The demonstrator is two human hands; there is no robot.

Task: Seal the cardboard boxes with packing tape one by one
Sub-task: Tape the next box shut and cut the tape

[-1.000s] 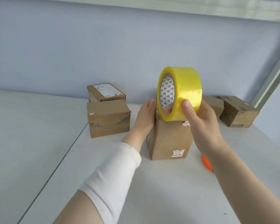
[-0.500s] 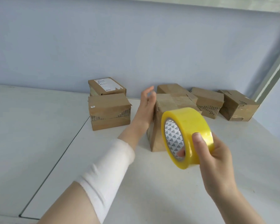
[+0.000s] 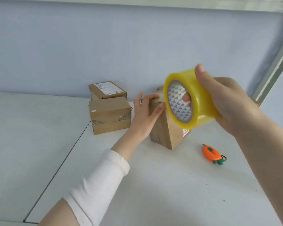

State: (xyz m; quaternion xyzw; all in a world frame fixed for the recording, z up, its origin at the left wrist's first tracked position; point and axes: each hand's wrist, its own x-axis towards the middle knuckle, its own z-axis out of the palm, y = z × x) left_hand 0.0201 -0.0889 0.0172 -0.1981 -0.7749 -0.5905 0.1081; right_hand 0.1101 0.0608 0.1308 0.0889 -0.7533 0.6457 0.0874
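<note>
The left hand (image 3: 144,115) grips the top of the upright box (image 3: 168,134), and the right hand (image 3: 229,103) clasps the tape roll (image 3: 194,98) just beside that top, thumb outside, fingers (image 3: 186,97) through the core (a strip joining roll to box may be there; I cannot tell). Pulling harder than the left hand braces could tip or skid the box. The table (image 3: 153,193) gives room in front, with the orange cutter (image 3: 211,154) near on the right and other boxes (image 3: 108,115) close on the left.
</note>
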